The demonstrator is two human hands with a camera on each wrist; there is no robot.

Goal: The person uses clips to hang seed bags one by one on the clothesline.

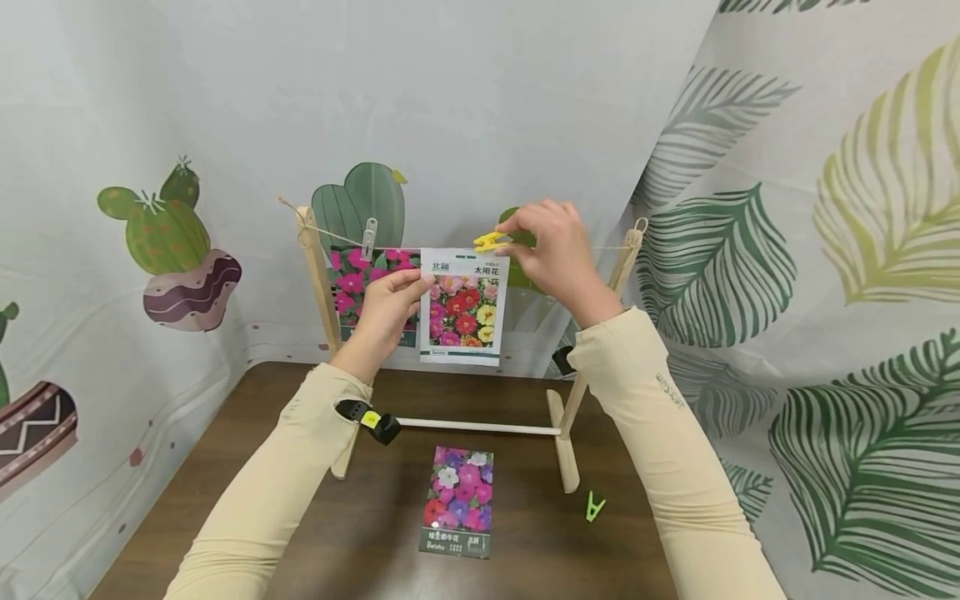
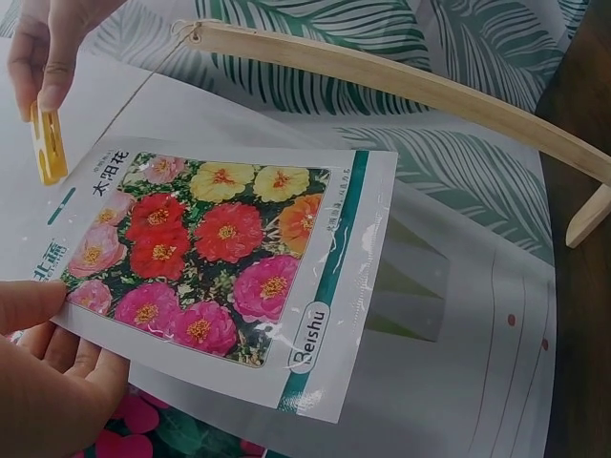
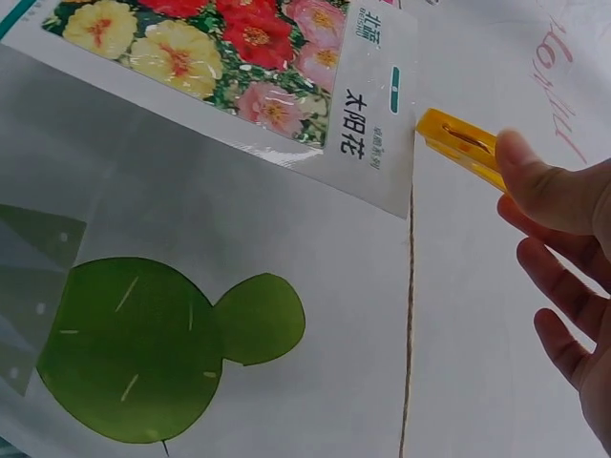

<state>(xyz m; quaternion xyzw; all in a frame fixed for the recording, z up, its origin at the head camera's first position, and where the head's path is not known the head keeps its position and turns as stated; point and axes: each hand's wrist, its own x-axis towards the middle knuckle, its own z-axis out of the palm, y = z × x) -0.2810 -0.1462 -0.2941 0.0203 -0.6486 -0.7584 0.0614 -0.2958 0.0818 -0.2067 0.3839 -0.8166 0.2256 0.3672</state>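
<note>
My left hand (image 1: 388, 312) pinches the left edge of a white flower seed packet (image 1: 463, 308) and holds it upright at the string (image 3: 410, 315). Between thumb and fingers, my right hand (image 1: 553, 250) pinches a yellow clothespin (image 1: 491, 242), its tip right at the packet's top edge in the right wrist view. Behind my left hand, a packet with magenta flowers (image 1: 351, 283) hangs from the string under a grey-white clothespin (image 1: 369, 239). The left wrist view shows the white packet's front (image 2: 220, 258) with red, pink and yellow blooms.
The string runs between two wooden posts (image 1: 320, 279) joined low down by a white rod (image 1: 480, 427). On the brown table (image 1: 300, 533) lie a third packet with mixed flowers (image 1: 459, 500) and a green clothespin (image 1: 594, 506). A printed cloth (image 1: 510, 100) hangs behind.
</note>
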